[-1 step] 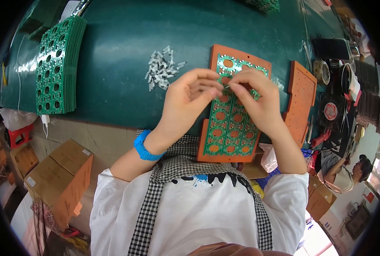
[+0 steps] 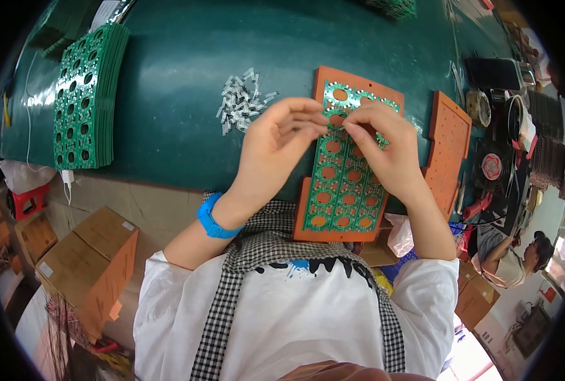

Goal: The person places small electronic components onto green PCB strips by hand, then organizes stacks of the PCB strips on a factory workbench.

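Note:
A green circuit board panel with rows of oval holes (image 2: 338, 173) lies in an orange tray-like fixture (image 2: 300, 219), which overhangs the table's near edge. Over the panel's upper part, my right hand (image 2: 387, 143) pinches thumb against forefinger; whatever is between the tips is too small to name. Just left of it my left hand (image 2: 279, 136) hovers with curled fingers, thumb tip close to the fingertips, and any held piece is hidden. Beyond my left hand, small clear-and-white parts (image 2: 240, 101) form a loose heap on the green table (image 2: 174, 82).
At the left stands a tall stack of green circuit panels (image 2: 85, 101). A second orange fixture (image 2: 447, 140) lies right of the first, near a tape roll (image 2: 479, 108) and a black fan-like device (image 2: 490, 165). Cardboard boxes (image 2: 85, 254) sit on the floor. Another person (image 2: 507, 260) is at far right.
My left hand has drawn slightly left and up, widening the gap between the two hands' fingertips. My right hand has shifted slightly to the right, its fingers still pinched.

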A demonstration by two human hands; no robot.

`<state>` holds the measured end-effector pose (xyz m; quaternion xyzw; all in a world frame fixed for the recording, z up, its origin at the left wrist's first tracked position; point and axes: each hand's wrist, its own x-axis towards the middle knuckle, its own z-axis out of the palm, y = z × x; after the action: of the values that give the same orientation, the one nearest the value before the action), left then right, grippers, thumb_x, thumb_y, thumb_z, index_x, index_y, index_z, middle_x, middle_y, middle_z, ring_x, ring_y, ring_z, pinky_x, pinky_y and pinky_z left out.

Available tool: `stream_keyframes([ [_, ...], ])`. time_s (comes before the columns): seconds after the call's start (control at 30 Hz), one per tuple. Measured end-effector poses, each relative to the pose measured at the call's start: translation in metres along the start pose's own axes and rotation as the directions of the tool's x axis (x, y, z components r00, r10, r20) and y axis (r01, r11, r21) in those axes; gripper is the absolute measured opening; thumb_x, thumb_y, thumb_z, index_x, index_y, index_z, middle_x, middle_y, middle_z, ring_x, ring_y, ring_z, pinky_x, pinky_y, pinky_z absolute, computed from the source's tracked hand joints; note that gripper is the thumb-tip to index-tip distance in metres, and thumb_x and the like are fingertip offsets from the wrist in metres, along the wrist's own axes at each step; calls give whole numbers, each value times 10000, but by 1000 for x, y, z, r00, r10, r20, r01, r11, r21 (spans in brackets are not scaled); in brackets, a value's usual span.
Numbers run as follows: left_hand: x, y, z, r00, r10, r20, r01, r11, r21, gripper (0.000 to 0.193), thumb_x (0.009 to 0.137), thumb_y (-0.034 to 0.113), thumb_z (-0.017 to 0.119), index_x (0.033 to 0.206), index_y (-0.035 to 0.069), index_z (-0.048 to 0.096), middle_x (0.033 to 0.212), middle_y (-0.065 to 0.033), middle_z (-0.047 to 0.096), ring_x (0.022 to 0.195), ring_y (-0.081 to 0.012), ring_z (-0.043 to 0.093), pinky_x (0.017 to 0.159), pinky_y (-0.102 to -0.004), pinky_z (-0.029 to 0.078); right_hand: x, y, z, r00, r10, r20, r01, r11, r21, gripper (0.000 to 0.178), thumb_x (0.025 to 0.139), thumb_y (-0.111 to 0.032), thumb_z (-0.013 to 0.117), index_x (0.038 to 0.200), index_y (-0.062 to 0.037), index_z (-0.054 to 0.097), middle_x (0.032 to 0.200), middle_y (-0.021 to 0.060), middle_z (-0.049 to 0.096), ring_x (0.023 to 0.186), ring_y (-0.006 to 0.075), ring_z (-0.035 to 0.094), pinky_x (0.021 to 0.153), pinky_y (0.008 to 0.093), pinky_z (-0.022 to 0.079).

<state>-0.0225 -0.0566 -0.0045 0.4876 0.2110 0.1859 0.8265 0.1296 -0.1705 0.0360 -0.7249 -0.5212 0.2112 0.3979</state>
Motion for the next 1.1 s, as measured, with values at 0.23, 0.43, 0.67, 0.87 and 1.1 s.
stream_keyframes([
  [0.23, 5, 1, -10, 996, 80, -49, -78, 996, 39, 322, 893, -82, 490, 1211, -29, 491, 1194, -166, 583, 1092, -261, 612, 921, -327, 484, -1, 6, -1, 984, -28, 174, 64, 976, -206, 61, 836, -19, 598, 895, -11, 584, 863, 112, 568, 821, 298, 589, 706, 376, 478],
  [0.43, 0, 4, -7, 989, 143, -30, -140, 987, 83, 363, 906, -95, 466, 1264, -35, 461, 1224, -162, 559, 1122, -244, 599, 899, -300, 506, -1, 8, 3, 987, -44, 152, 75, 976, -203, 71, 827, -30, 610, 892, -16, 588, 860, 106, 564, 821, 293, 589, 700, 381, 478],
  [0.67, -9, 5, -7, 1000, 23, 6, -24, 991, 128, 403, 912, -96, 442, 1305, -6, 441, 1235, -168, 560, 1051, -237, 638, 886, -292, 514, -17, 19, 13, 973, -224, 59, 230, 895, -382, 134, 782, -41, 657, 910, -33, 619, 857, 85, 592, 804, 247, 613, 644, 349, 494],
  [0.87, -20, 10, 1, 985, 83, 152, -124, 949, 289, 595, 889, -138, 429, 1437, 48, 291, 1414, -154, 424, 1055, -222, 640, 872, -287, 511, -21, 1, 11, 949, -310, 65, 299, 811, -503, 223, 731, -70, 717, 947, -52, 668, 876, 76, 612, 800, 206, 629, 618, 312, 507],
  [1.1, -22, 17, 7, 937, 128, 324, -278, 836, 474, 736, 852, -160, 474, 1489, 104, 215, 1491, -154, 331, 1003, -208, 658, 854, -284, 531, -18, -16, 9, 987, -103, 124, 102, 995, 14, 142, 762, -62, 719, 890, -37, 663, 822, 73, 617, 776, 219, 619, 630, 311, 494],
])
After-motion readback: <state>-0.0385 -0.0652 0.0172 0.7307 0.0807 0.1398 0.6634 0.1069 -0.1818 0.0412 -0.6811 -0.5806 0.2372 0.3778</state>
